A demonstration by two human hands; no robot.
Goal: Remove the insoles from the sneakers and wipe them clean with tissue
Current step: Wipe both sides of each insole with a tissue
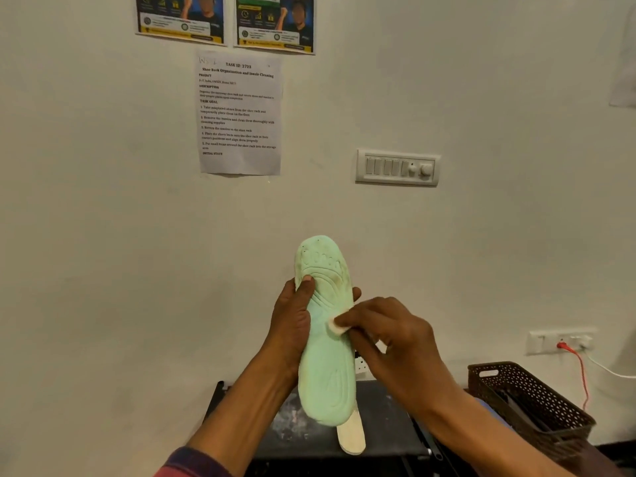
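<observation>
The green insole [327,373] is held up in the air by the left hand [292,325]. Its long side runs up and down. The toe end is pointed up, past the fingertips, and the heel end hangs down below the wrist. The left fingers [306,285] are wrapped round the insole's upper half. The thumb is laid on the front and the other fingers are tucked behind, with one tip seen at the far edge.

A small wad of tissue [335,326] is pinched in the right hand [392,339]. The right fingers [347,318] are closed on the wad. The wad is pressed on the insole's right edge, about halfway along and just below the left thumb. So the insole lies right at the right fingertips, touching the tissue.

Grey dirty marks are seen near the toe end, above both sets of fingers. It is judged that the wiping is under way. The next strokes would best be run along the long side, up toward the toe and then down toward the heel. The right hand is the one free to be moved, while the left is needed for holding.

Below the hands, a second pale insole [351,435] is laid on a dark surface [385,407], partly hidden behind the green one. A brown basket [516,383] is set to the right of the right arm. No sneakers can be seen.
</observation>
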